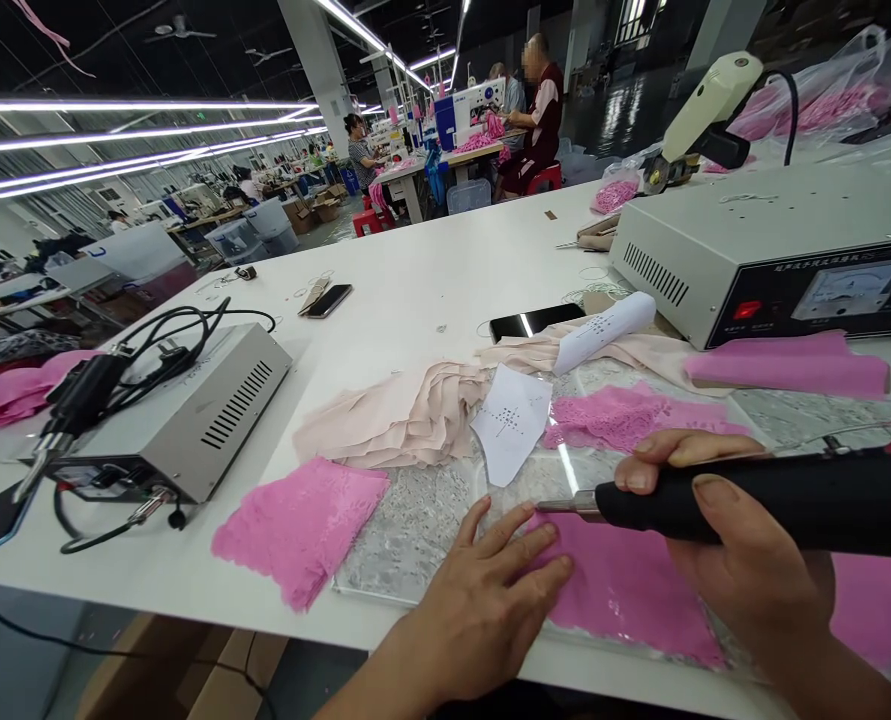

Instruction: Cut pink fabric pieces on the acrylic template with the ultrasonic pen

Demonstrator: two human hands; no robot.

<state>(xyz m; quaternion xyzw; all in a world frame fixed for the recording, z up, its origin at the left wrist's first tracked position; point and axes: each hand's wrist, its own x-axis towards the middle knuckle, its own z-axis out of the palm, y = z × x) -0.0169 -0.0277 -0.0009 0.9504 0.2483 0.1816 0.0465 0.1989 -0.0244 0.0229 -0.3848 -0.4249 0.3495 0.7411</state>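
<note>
My right hand [745, 560] is wrapped round a black handheld ultrasonic tool [775, 500] with a narrow metal tip [565, 506]. That tip meets the upper left corner of a pink fabric piece [632, 595], which lies on a clear sheet over a grey mottled board [400, 545]. Fingers spread, my left hand [490, 600] rests flat beside the tip, its fingertips on the fabric's left edge. Just above lies a white paper template [514, 425] with small holes. Pink lace [625, 415] is to its right, and a pink lace-edged stack [302, 525] is farther left.
Pale beige fabric pieces [407, 415] lie behind the board. A grey control box [775, 250] stands at right, another box [182, 410] with cables at left. A phone [535, 322], a second phone [329, 301] and a pink roll [790, 365] are on the table. People sit at sewing machines beyond.
</note>
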